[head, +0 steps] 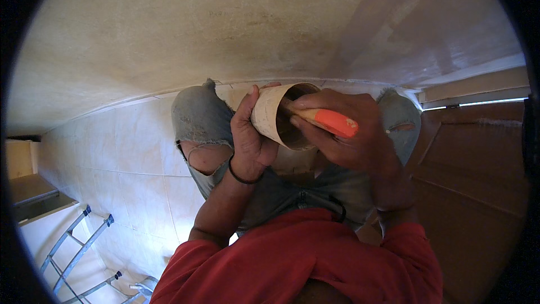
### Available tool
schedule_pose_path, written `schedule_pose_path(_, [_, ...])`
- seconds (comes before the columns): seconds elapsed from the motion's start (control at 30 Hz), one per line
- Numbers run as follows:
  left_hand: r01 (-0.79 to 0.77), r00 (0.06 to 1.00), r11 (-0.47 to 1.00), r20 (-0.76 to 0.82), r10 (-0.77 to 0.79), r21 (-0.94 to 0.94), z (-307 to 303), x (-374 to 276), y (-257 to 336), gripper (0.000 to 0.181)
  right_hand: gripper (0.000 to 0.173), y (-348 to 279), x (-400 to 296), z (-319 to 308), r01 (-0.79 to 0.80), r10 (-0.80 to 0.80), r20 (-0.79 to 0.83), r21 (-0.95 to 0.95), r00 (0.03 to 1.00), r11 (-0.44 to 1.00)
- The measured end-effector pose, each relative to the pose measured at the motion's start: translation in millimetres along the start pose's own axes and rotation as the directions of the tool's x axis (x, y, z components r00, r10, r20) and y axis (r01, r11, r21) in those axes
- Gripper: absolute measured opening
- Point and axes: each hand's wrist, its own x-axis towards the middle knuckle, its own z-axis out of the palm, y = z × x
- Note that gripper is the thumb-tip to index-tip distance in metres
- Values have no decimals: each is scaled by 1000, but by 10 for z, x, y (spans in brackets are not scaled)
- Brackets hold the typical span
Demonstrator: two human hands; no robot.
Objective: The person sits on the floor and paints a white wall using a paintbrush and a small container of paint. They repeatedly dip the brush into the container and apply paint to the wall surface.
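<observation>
In front of my chest, my left hand (251, 135) grips a pale, stained cylindrical container (266, 114) around its side. The container is tilted, its open mouth turned to the right. My right hand (346, 128) holds a brush-like tool by its wooden handle (331, 121), which has an orange-red end. The tool's working end reaches into the container and is hidden there, so its exact kind cannot be told. What the container holds is not visible either. Both hands are between my knees, which are in torn jeans (202, 109).
A beige plastered wall (211, 42) rises close before me. Tiled floor (139, 190) stretches to the left, where a metal stepladder (76, 253) stands. A brown panelled wooden door (468, 156) is close on the right.
</observation>
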Motion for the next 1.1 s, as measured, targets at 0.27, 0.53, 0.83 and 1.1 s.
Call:
schedule_pose_path(0.27, [2,999,999,-52,-4,-43,0,3,25,48,16,-227,-36,-155,-350,416,-185,308,890,885])
schedule_pose_path(0.53, [-21,998,999,-62,18,-46,-18,8,48,48,15,-122,-53,-313,-384,552,-265,488,791,784])
schedule_pose_path(0.83, [-18,997,999,-69,14,-48,-18,-2,52,47,18,-72,-115,-245,-228,621,-360,709,696,667])
schedule_pose_path(1.1, [16,999,1000,-36,-16,-12,5,-27,40,48,14,43,-368,-147,-76,721,-223,931,656,357])
